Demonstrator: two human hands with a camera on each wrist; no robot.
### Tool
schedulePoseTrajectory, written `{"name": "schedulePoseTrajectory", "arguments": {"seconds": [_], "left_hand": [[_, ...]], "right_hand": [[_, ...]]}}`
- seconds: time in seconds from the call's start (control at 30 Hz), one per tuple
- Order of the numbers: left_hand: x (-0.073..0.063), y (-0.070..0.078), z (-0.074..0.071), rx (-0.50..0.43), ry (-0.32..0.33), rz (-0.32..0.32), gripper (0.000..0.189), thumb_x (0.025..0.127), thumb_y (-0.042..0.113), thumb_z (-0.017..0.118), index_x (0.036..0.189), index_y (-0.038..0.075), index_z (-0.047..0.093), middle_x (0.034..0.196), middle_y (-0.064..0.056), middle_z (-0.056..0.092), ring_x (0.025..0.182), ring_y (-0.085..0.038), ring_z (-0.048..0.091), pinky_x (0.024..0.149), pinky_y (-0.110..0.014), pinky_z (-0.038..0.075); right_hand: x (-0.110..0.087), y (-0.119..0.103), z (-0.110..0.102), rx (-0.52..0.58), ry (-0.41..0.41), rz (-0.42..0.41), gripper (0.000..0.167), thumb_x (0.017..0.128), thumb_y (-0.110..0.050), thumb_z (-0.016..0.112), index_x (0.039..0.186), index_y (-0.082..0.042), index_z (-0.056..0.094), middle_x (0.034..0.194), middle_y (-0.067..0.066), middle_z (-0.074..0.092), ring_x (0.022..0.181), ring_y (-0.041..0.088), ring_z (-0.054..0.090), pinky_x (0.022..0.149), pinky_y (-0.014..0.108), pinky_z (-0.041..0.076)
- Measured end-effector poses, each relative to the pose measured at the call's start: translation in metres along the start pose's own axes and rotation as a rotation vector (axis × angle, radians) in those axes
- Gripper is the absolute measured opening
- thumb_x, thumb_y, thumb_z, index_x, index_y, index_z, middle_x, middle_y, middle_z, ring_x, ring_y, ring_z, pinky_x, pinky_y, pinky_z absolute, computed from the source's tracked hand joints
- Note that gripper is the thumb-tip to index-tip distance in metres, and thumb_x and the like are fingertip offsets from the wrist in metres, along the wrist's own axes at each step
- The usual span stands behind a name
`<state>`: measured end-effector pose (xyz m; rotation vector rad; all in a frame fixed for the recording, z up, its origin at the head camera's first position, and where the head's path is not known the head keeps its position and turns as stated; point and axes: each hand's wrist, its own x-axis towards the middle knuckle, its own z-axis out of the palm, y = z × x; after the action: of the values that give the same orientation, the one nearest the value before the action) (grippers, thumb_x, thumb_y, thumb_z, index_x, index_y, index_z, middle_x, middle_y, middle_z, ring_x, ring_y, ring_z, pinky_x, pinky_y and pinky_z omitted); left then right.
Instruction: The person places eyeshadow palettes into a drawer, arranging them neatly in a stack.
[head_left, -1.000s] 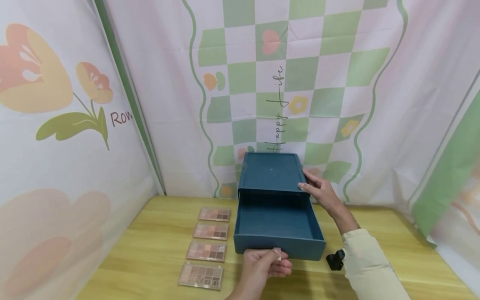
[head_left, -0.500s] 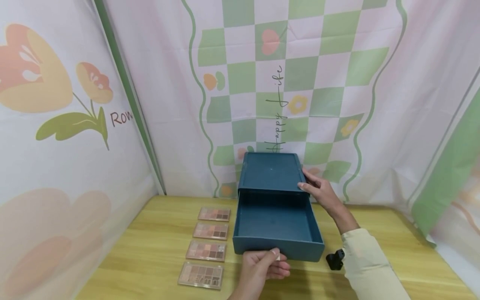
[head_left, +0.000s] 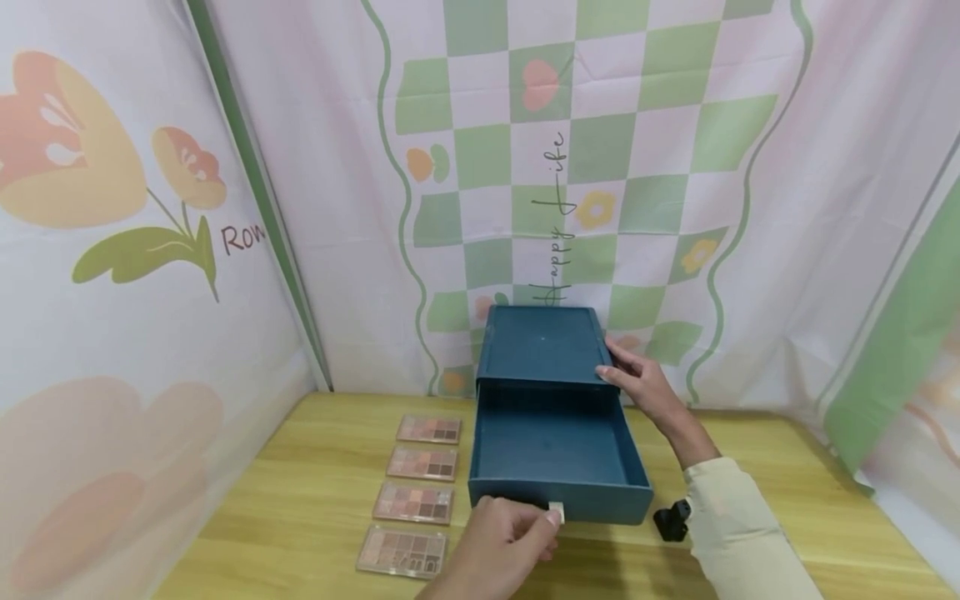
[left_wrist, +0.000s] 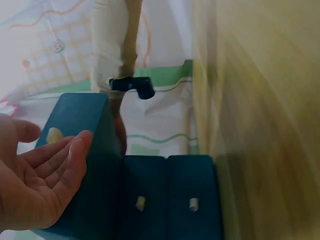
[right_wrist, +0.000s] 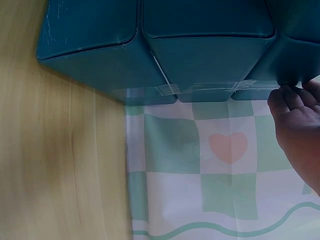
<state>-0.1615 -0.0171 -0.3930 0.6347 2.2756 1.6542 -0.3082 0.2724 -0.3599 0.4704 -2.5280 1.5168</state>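
A dark teal drawer cabinet [head_left: 542,343] stands near the back curtain. Its top drawer [head_left: 551,446] is pulled out and its inside is bare. Below it, two closed drawers with pale knobs [left_wrist: 194,204] show in the left wrist view. My left hand [head_left: 498,542] is at the drawer's front, thumb tip beside the pale knob [head_left: 557,511]. In the left wrist view its fingers [left_wrist: 67,160] are extended and apart from the thumb. My right hand [head_left: 643,383] rests on the cabinet's right side, thumb on the top edge, fingers along the side wall [right_wrist: 295,55].
Several eyeshadow palettes [head_left: 412,502] lie in a column on the wooden table [head_left: 262,517], left of the cabinet. A black device [head_left: 671,521] sits by the right sleeve [head_left: 738,525]. Printed curtains [head_left: 540,167] close off the back and sides.
My left hand has shifted slightly left and turned over at the drawer front, so more of the knob shows. The drawer has barely moved. My right hand has stayed in place.
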Motion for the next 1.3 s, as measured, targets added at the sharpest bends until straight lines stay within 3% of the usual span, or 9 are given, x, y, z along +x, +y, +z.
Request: {"name": "schedulePoseTrajectory", "arguments": {"seconds": [0.1, 0.2, 0.43, 0.53, 0.63, 0.77, 1.03, 1.2, 1.3], "left_hand": [[-0.005, 0.009, -0.006, 0.142, 0.032, 0.109, 0.043, 0.102, 0.042, 0.057, 0.083, 0.01, 0.08, 0.065, 0.004, 0.071, 0.057, 0.004, 0.057, 0.057, -0.018, 0.049], [-0.012, 0.021, -0.014, 0.212, 0.107, 0.224, 0.04, 0.102, 0.037, 0.059, 0.08, 0.01, 0.078, 0.063, 0.006, 0.068, 0.056, 0.008, 0.052, 0.056, -0.016, 0.048], [-0.014, 0.031, -0.043, 0.308, 0.384, 0.474, 0.014, 0.096, 0.016, 0.067, 0.089, 0.01, 0.078, 0.069, 0.001, 0.072, 0.063, 0.006, 0.057, 0.058, -0.018, 0.055], [-0.007, 0.027, -0.061, 0.354, 0.518, 0.54, 0.008, 0.092, 0.009, 0.071, 0.088, 0.01, 0.078, 0.071, 0.001, 0.073, 0.066, 0.004, 0.059, 0.058, -0.018, 0.055], [0.002, 0.021, -0.08, 0.392, 0.616, 0.565, 0.006, 0.089, 0.006, 0.073, 0.086, 0.009, 0.078, 0.072, 0.0, 0.074, 0.065, 0.001, 0.061, 0.057, -0.018, 0.055], [0.013, 0.009, -0.103, 0.444, 0.682, 0.538, 0.005, 0.088, 0.006, 0.072, 0.088, 0.007, 0.078, 0.074, -0.004, 0.076, 0.064, -0.005, 0.066, 0.059, -0.019, 0.056], [0.036, -0.021, -0.15, 0.554, 0.735, 0.315, 0.013, 0.089, 0.02, 0.073, 0.092, 0.009, 0.078, 0.083, -0.006, 0.079, 0.072, -0.018, 0.072, 0.067, -0.027, 0.058], [0.046, -0.044, -0.176, 0.58, 0.708, 0.139, 0.017, 0.09, 0.027, 0.073, 0.095, 0.011, 0.078, 0.088, -0.006, 0.079, 0.078, -0.019, 0.072, 0.078, -0.038, 0.059], [0.052, -0.059, -0.189, 0.566, 0.67, 0.094, 0.018, 0.091, 0.028, 0.073, 0.096, 0.011, 0.078, 0.091, -0.007, 0.079, 0.083, -0.022, 0.072, 0.082, -0.042, 0.059]], "right_hand": [[0.0, 0.0, 0.001, 0.007, -0.001, -0.008, 0.068, 0.105, -0.028, 0.053, 0.16, -0.002, 0.022, 0.167, 0.025, 0.019, 0.152, 0.044, 0.026, 0.089, -0.004, 0.035], [0.0, -0.001, 0.001, 0.014, 0.003, -0.014, 0.067, 0.105, -0.027, 0.053, 0.16, -0.002, 0.022, 0.167, 0.026, 0.02, 0.152, 0.045, 0.027, 0.089, -0.004, 0.036], [0.0, -0.001, 0.0, 0.009, 0.004, -0.013, 0.069, 0.105, -0.027, 0.054, 0.16, -0.003, 0.021, 0.168, 0.024, 0.019, 0.153, 0.044, 0.026, 0.09, -0.004, 0.035], [-0.001, 0.0, 0.0, 0.002, 0.003, -0.004, 0.069, 0.105, -0.029, 0.054, 0.16, -0.004, 0.021, 0.168, 0.024, 0.019, 0.153, 0.043, 0.026, 0.089, -0.004, 0.034], [-0.002, 0.0, 0.0, 0.003, 0.003, 0.001, 0.07, 0.105, -0.03, 0.054, 0.16, -0.004, 0.02, 0.168, 0.024, 0.019, 0.153, 0.043, 0.026, 0.089, -0.004, 0.034], [-0.003, 0.0, 0.0, 0.01, 0.006, -0.002, 0.07, 0.105, -0.029, 0.053, 0.16, -0.004, 0.02, 0.168, 0.023, 0.019, 0.153, 0.043, 0.025, 0.09, -0.004, 0.034], [-0.002, 0.002, 0.002, 0.016, 0.003, -0.01, 0.069, 0.105, -0.029, 0.053, 0.16, -0.003, 0.021, 0.168, 0.023, 0.019, 0.154, 0.044, 0.024, 0.091, -0.004, 0.033], [-0.001, 0.002, 0.002, 0.012, 0.003, -0.014, 0.068, 0.105, -0.028, 0.053, 0.16, -0.003, 0.021, 0.168, 0.023, 0.019, 0.154, 0.044, 0.024, 0.091, -0.004, 0.033], [-0.001, 0.002, 0.003, 0.022, 0.01, -0.02, 0.068, 0.105, -0.028, 0.052, 0.16, -0.003, 0.022, 0.168, 0.023, 0.019, 0.153, 0.044, 0.024, 0.091, -0.004, 0.033]]}}
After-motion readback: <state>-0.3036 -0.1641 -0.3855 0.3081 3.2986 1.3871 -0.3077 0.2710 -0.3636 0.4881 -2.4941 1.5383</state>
